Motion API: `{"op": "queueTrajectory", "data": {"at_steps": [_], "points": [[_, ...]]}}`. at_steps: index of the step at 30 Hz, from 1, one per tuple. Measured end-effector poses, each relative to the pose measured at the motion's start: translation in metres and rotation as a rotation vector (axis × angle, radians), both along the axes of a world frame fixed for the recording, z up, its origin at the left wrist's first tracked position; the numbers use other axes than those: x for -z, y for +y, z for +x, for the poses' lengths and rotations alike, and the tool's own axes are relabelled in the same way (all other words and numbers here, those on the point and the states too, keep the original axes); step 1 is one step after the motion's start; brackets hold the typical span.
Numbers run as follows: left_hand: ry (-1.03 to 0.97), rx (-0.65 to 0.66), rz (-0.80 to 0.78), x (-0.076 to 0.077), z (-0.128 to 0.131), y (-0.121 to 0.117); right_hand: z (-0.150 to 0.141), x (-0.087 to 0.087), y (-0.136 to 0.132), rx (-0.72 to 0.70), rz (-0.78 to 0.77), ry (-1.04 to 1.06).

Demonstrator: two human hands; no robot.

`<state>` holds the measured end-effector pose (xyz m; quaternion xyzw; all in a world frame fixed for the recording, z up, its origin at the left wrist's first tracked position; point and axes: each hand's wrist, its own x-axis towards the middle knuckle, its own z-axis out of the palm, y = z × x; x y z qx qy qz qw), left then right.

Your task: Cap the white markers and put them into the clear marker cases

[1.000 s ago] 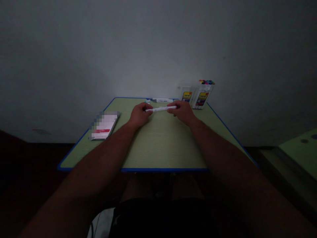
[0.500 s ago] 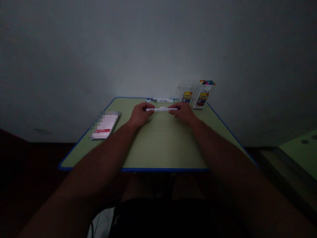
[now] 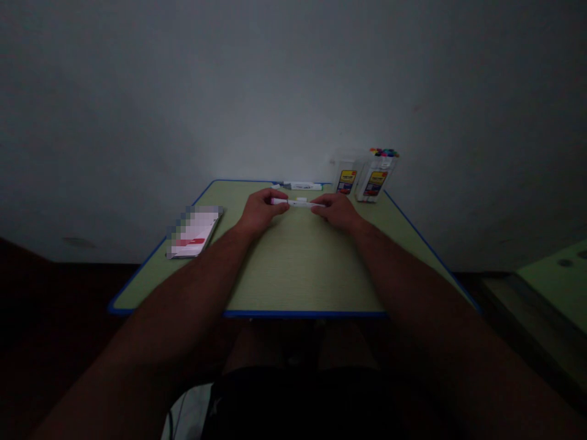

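Note:
A white marker pen (image 3: 300,204) with a pinkish left end lies level between my two hands, over the far half of the table. My left hand (image 3: 260,211) pinches its left end between thumb and fingers. Round its right end the fingers of my right hand (image 3: 338,211) are closed. Just behind the pen shows a small pale cap-like piece (image 3: 301,199). Farther back, along the table's rear edge, lie more white markers (image 3: 303,186), with a small white cap-like piece (image 3: 276,187) to their left.
Two clear plastic marker cases stand at the back right: one case (image 3: 345,177) looks empty, the other case (image 3: 376,177) holds several markers with coloured ends. A phone (image 3: 195,233) lies on the left of the green, blue-edged table (image 3: 302,275). A grey wall (image 3: 293,91) rises behind.
The pen has turned slightly, its right end now a little lower, and a pinkish part shows at its left end. Both hands have shifted only slightly and still grip it.

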<state>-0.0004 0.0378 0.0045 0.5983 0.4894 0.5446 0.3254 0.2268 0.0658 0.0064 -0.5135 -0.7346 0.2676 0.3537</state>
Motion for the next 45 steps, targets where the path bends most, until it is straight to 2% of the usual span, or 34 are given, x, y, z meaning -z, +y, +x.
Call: {"op": "queueTrajectory", "data": {"at_steps": [7,22,30,38,45], "points": [[-0.049,0.036,0.006,0.0005,0.0014,-0.0006,-0.0003,0.0003,0.0,-0.003,0.01,-0.029],[-0.076,0.028,0.007,-0.0004,0.0021,-0.0013,-0.0002,-0.0005,0.0004,-0.006,0.08,-0.086],[-0.1,-0.016,0.006,-0.0018,0.0031,-0.0031,-0.0019,0.0025,0.0034,0.07,0.105,-0.096],[-0.341,-0.018,-0.025,0.0016,0.0013,0.0039,-0.0002,0.0044,0.0071,0.135,0.061,0.032],[-0.39,-0.012,-0.063,0.0009,0.0035,0.0037,0.0003,0.0033,0.0056,0.122,0.09,0.004]]}}
